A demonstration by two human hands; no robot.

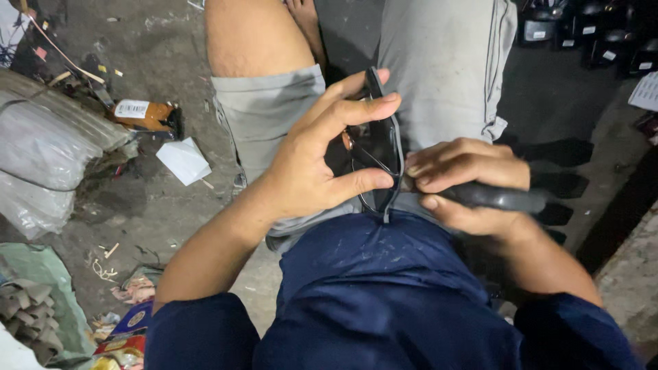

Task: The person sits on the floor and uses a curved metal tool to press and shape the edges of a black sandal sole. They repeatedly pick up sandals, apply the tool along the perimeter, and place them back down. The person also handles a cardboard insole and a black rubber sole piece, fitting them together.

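My left hand [322,154] grips a thin, dark, curved part [386,147] with a narrow rim, fingers wrapped over its top and thumb pressed at its lower edge. It is held upright over my lap, between my grey-shorted knees. My right hand [466,179] is closed around the black handle of a tool [504,199], whose tip meets the lower right side of the dark part. The tool's working end is hidden behind my fingers. My dark blue shirt [384,288] fills the bottom of the view.
A dirty concrete floor lies to the left with a white paper piece [184,161], an orange-brown labelled bottle [144,115], plastic-wrapped bundles [48,151] and scraps of packaging [127,329]. Several dark compressor-like units [589,31] stand at top right.
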